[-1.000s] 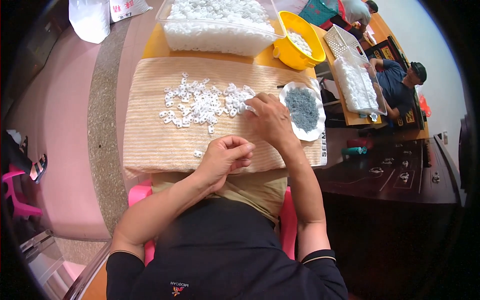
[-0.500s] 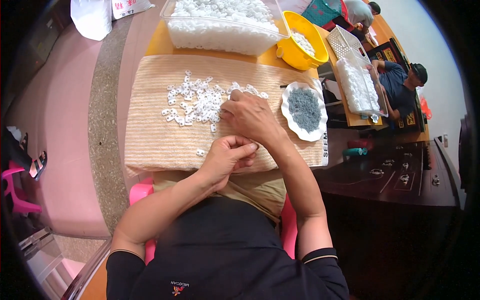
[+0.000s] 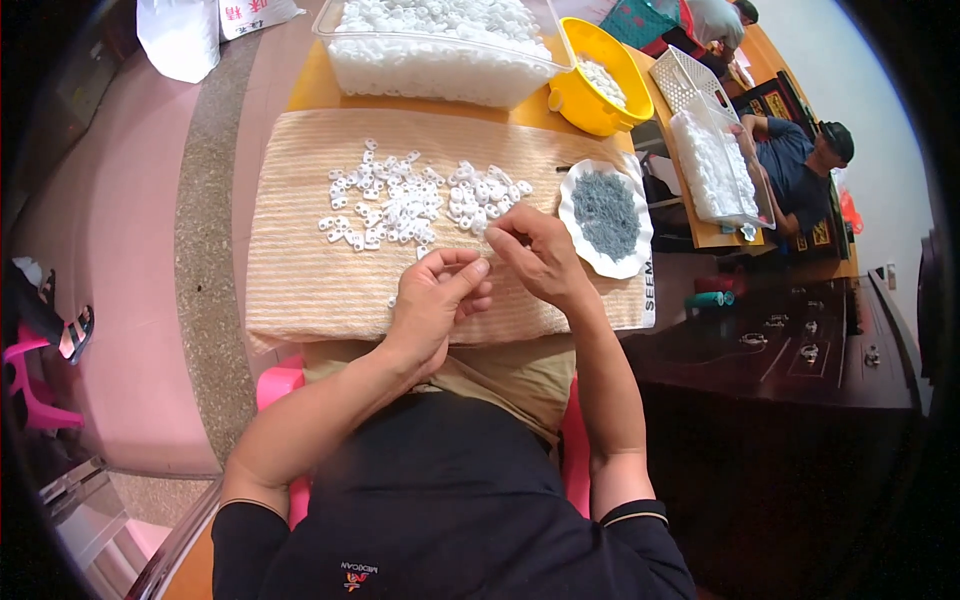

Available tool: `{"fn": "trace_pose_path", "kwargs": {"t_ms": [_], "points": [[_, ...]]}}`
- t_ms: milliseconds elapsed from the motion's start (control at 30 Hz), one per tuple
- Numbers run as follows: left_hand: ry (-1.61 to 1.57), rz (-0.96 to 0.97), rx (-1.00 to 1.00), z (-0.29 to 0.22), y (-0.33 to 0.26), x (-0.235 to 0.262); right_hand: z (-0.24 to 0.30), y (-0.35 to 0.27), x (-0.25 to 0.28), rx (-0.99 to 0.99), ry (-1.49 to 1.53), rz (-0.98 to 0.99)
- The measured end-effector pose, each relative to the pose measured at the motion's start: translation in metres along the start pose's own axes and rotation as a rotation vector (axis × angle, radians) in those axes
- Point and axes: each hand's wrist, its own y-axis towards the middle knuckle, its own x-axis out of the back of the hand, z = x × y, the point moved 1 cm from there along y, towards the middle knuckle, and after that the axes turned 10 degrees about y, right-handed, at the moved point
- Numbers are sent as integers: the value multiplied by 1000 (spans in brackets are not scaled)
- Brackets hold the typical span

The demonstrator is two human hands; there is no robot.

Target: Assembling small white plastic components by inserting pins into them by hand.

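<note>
My left hand (image 3: 437,300) is closed in a pinch, thumb against forefinger, above the near part of the striped towel; what it holds is too small to make out. Just right of it, my right hand (image 3: 543,255) has thumb and forefinger pinched together, and whatever lies between the tips cannot be made out. Beyond the hands lies a loose heap of small white plastic pieces with holes (image 3: 400,205). A smaller cluster of similar white pieces (image 3: 482,192) sits to its right. Near my right hand stands a white scalloped plate (image 3: 570,225) full of tiny grey parts (image 3: 606,215).
The towel (image 3: 300,240) covers the table before me. Behind it stand a clear bin (image 3: 430,75) of white pieces and a yellow tub (image 3: 575,105). Farther right are another clear bin (image 3: 715,180) and a seated person (image 3: 800,170). White sacks (image 3: 180,40) stand on the floor.
My right hand has drawn back from the smaller cluster, toward me and to the right, uncovering it. My left hand has moved slightly forward and left, now partly covering a lone white piece.
</note>
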Motion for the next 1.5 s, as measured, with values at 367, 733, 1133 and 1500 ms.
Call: {"fn": "trace_pose_path", "kwargs": {"t_ms": [367, 733, 1133, 1500], "points": [[27, 48, -85, 4, -2, -4, -8, -27, 9, -296, 453, 178], [-45, 70, -39, -3, 1, -4, -13, -31, 0, -252, 710, 96], [-56, 116, 13, -4, -1, -3, -10, -38, -5, -209, 709, 60], [-31, 95, 40, -7, -2, -6, -14, -45, -6, -170, 664, 48]]}}
